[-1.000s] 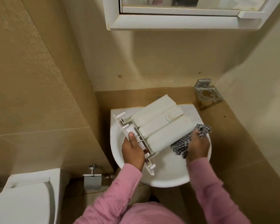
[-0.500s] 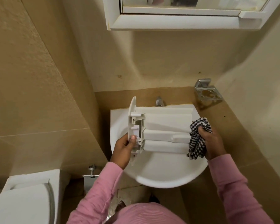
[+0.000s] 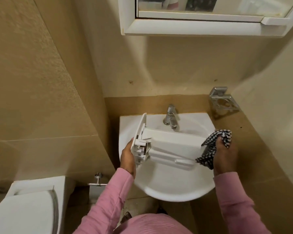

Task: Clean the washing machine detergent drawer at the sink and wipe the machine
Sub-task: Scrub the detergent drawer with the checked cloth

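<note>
The white detergent drawer [image 3: 172,146] lies on its side across the white sink [image 3: 174,184], its front panel at the left and its underside facing me. My left hand [image 3: 128,158] grips the front panel end. My right hand [image 3: 224,155] is closed on a black-and-white checked cloth [image 3: 211,149] and presses it against the drawer's right end. The chrome tap [image 3: 171,118] stands behind the drawer. The washing machine is out of sight.
A white mirror cabinet [image 3: 201,17] hangs above the sink. A chrome holder [image 3: 224,103] sits on the right wall. A toilet [image 3: 24,206] stands at lower left, with a paper holder [image 3: 97,183] beside it. Tiled walls close in on both sides.
The drawer was turned from a diagonal lie to across the sink, then lowered slightly, which uncovered the tap. My right hand with the cloth stayed at the drawer's right end.
</note>
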